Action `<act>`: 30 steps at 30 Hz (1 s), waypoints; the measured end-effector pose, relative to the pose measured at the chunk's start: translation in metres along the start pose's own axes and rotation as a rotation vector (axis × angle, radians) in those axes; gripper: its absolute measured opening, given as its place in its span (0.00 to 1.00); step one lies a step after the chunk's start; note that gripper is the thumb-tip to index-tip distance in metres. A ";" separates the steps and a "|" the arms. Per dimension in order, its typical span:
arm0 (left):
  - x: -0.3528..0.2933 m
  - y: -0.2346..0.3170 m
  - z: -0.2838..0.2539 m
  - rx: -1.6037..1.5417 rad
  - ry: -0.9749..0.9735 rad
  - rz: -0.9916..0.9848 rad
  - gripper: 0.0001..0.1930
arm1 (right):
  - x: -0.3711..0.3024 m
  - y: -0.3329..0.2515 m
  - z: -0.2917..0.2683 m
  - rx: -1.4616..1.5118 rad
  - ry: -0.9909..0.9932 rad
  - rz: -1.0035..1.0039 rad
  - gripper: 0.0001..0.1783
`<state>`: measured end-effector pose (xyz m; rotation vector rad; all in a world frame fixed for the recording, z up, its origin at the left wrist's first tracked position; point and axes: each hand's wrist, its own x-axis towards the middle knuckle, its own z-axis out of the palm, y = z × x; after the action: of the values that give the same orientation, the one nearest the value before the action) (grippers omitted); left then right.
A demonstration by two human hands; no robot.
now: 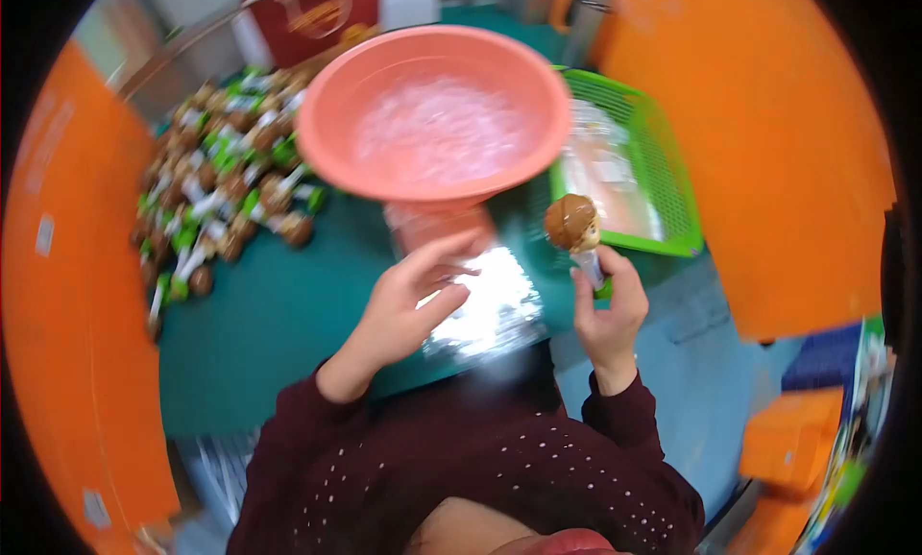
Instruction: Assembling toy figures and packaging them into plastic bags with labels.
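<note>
In my right hand (pixel 613 301) a small doll figure (pixel 573 224) stands upright, pinched by its lower body between thumb and fingers. It has brown hair, a small face, a white body and a bit of green at its base. My left hand (pixel 408 301) reaches over a stack of shiny clear plastic bags (pixel 499 305) on the green table (pixel 259 353). Its thumb and fingers are apart and hold nothing I can see; whether they touch the top bag cannot be made out.
A big pink basin (pixel 327 161) holds blurred clear, whitish contents. Right of it, a green basket (pixel 680 195) contains clear plastic packs (pixel 610 176). Many similar figures (pixel 226 171) are heaped at the left. Orange panels (pixel 768 152) flank the table; a red bag (pixel 312 22) stands behind.
</note>
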<state>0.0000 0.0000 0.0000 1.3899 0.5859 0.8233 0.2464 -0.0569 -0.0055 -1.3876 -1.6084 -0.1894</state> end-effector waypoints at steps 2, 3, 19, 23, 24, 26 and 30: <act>-0.025 -0.001 -0.009 -0.144 0.097 0.056 0.30 | -0.023 -0.049 0.038 0.133 -0.107 -0.022 0.17; -0.037 -0.005 -0.017 -0.193 0.114 0.129 0.29 | -0.034 -0.069 0.056 0.177 -0.157 -0.032 0.17; -0.144 -0.073 -0.075 -0.292 0.417 0.047 0.22 | -0.081 -0.130 0.160 1.061 -0.745 0.297 0.24; -0.142 -0.082 -0.076 -0.353 0.417 -0.005 0.19 | -0.094 -0.125 0.169 1.283 -0.777 0.539 0.22; -0.141 -0.085 -0.076 -0.357 0.420 -0.010 0.19 | -0.096 -0.125 0.170 1.281 -0.780 0.545 0.22; -0.140 -0.091 -0.076 -0.318 0.458 -0.049 0.18 | -0.101 -0.126 0.172 1.363 -0.714 0.644 0.18; -0.140 -0.093 -0.074 -0.292 0.456 -0.083 0.17 | -0.107 -0.124 0.172 1.355 -0.693 0.667 0.18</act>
<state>-0.1277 -0.0636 -0.1159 0.9073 0.8286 1.1203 0.0368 -0.0593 -0.1174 -0.7595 -1.1471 1.6134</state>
